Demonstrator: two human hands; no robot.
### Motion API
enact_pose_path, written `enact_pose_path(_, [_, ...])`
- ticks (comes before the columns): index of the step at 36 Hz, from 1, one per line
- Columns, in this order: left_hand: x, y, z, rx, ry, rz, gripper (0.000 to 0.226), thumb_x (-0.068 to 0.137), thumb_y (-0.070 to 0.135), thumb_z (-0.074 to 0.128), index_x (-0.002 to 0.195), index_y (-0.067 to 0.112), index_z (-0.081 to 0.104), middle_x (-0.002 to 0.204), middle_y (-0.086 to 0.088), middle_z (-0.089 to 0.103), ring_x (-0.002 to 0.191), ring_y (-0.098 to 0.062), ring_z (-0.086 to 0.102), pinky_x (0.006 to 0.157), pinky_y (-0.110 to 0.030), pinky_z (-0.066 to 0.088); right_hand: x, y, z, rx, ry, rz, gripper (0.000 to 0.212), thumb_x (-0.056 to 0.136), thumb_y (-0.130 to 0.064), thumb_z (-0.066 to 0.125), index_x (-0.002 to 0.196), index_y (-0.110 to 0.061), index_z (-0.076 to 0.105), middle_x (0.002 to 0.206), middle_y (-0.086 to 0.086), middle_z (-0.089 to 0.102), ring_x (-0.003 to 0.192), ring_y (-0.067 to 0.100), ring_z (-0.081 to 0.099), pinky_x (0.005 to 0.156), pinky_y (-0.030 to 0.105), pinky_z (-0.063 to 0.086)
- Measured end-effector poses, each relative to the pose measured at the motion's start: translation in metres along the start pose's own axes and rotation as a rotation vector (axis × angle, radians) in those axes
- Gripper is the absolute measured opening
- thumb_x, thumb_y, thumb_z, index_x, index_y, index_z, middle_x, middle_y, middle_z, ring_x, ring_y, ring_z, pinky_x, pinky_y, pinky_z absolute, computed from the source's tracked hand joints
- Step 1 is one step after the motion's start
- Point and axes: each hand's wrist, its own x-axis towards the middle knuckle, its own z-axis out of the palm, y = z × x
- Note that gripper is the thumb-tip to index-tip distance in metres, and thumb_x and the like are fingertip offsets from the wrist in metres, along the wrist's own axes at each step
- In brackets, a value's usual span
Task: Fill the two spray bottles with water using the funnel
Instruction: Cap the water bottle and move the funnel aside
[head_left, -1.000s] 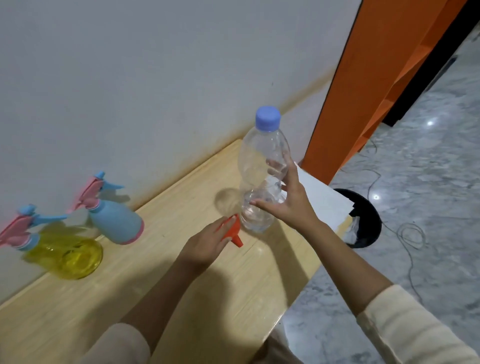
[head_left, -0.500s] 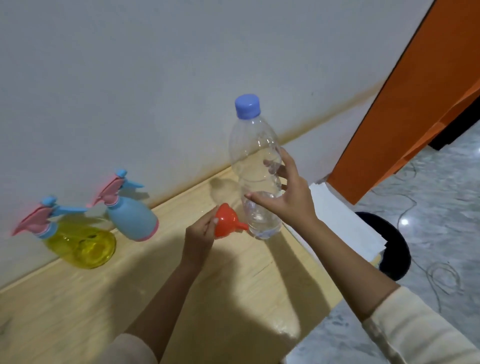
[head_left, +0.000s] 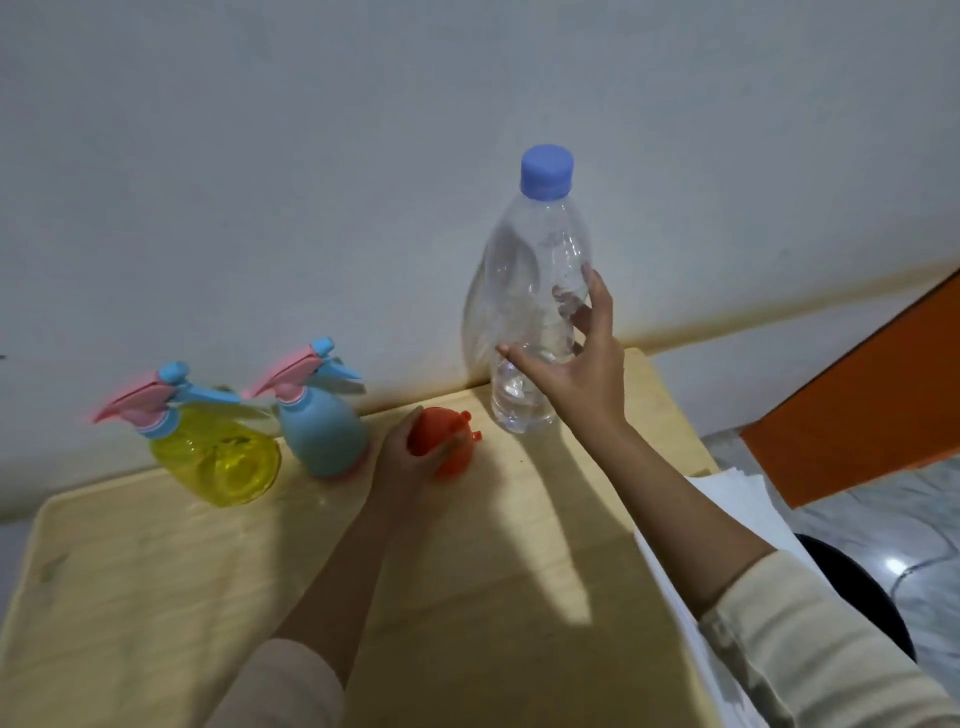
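Dim, soft blur, long shadows

On the counter (head_left: 467, 597), two spray bottles stand against the wall: one (head_left: 218, 457) at far left, the other (head_left: 322, 436) just right of it. The funnel (head_left: 447, 441) sits beside that, the water bottle (head_left: 530, 312) further right. Paper sheets (head_left: 737, 499) lie at my right.
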Motion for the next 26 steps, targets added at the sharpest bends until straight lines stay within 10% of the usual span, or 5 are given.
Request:
enact_pose_path(6, [0.019,-0.039,-0.009,0.285,0.045,-0.031,0.068,0.049,0.051,0.085,0.108,0.028,0.062,0.109,-0.001,0.062,0.1,-0.014,0.06,0.091,-0.035,0.049,0.008,0.004,0.015,0.053,0.018,0.005,0.102,0.057,-0.046,0.081,0.14,-0.036,0.024,0.121,-0.006,0.057,0.115,0.009,0.054,0.091,0.043,0.051])
enact_pose_path(26, [0.033,-0.041,0.002,0.332,0.218,-0.02,0.064,0.079,0.028,0.073,0.134,0.013,0.045,0.125,-0.008,0.035,0.115,-0.018,0.041,0.097,-0.019,0.027,0.011,0.021,0.012,0.029,-0.147,-0.052,0.086,0.062,-0.036,0.084,0.132,-0.016,0.037,0.13,0.0,0.048,0.121,0.012,0.047,0.099,0.032,0.045])
